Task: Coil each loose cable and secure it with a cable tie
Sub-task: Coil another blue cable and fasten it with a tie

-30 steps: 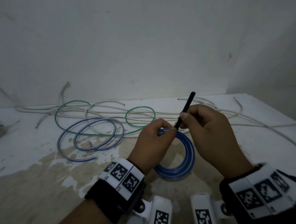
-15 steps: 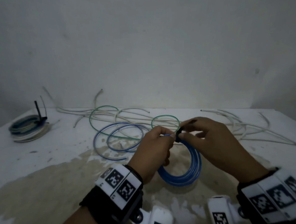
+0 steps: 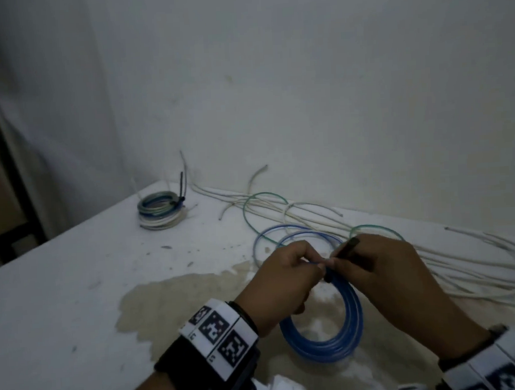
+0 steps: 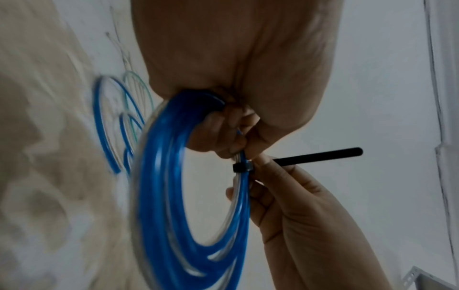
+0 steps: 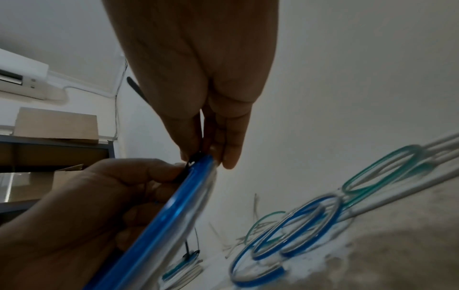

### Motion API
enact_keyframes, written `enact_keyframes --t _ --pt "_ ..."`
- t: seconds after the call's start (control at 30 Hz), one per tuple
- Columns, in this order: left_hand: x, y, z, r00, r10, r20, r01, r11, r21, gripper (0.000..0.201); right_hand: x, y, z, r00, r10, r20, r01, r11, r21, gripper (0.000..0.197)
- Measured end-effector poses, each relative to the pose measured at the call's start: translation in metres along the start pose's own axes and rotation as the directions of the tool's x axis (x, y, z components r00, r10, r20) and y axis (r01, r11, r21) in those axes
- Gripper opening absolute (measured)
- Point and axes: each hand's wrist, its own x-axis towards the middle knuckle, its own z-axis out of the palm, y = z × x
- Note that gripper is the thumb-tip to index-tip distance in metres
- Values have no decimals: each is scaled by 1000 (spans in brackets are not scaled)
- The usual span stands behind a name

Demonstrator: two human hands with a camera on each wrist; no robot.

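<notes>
A coiled blue cable [image 3: 326, 343] hangs between my hands just above the stained table [image 3: 106, 292]. My left hand [image 3: 315, 266] pinches the coil's top. A black cable tie [image 3: 347, 246] is looped round the coil [image 4: 159, 196] beside those fingers. Its head [image 4: 242, 167] sits tight on the strands and its tail [image 4: 318, 156] sticks out sideways. My right hand [image 3: 334, 262] pinches the tie at the head, its fingers [image 5: 211, 145] curled against the coil [image 5: 174, 206].
A tied stack of coils [image 3: 158, 210] sits at the table's far left corner. Loose blue loops [image 3: 285, 235], a green cable [image 3: 262, 197] and several white cables [image 3: 462, 261] lie along the wall behind my hands. A dark shelf frame [image 5: 49, 149] stands left of the table.
The tie's tail stood upright above my right hand a second ago; now it lies low across my right fingers. My view has swung left, bringing the tied stack into sight.
</notes>
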Motion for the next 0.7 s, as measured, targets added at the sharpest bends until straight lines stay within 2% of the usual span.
enact_keyframes --t 0.07,0.17,0.33,0.4,0.5,0.57,0.6,0.67,0.7 --pt "-6 -2 -21 999 -33 -25 33 999 -9 18 9 -16 11 995 31 94 -37 997 66 7" --pt "-15 -4 -53 996 -67 -59 64 997 -43 19 24 -38 27 957 107 271 -158 972 176 6" --pt "-30 -11 -95 989 -67 -134 59 996 -60 15 47 -67 59 949 89 302 -181 940 290 1" --pt "-36 -14 -110 985 -86 -150 78 995 -60 12 55 -75 71 916 70 394 -217 915 341 5" --pt "-40 -18 -131 970 -131 -204 117 990 -83 8 67 -85 87 831 50 555 -306 873 380 7" --pt "-42 -19 -145 954 -130 -271 104 989 -108 11 73 -90 98 792 51 609 -408 786 465 10" --pt "-42 -19 -151 945 -127 -302 85 986 -147 11 75 -91 104 793 67 605 -454 728 514 11" --pt "-43 -18 -163 921 -118 -371 20 966 -256 11 79 -93 115 823 119 555 -506 598 621 12" --pt "-43 -19 -169 894 -112 -433 -24 955 -296 10 81 -93 120 843 155 515 -512 525 680 12"
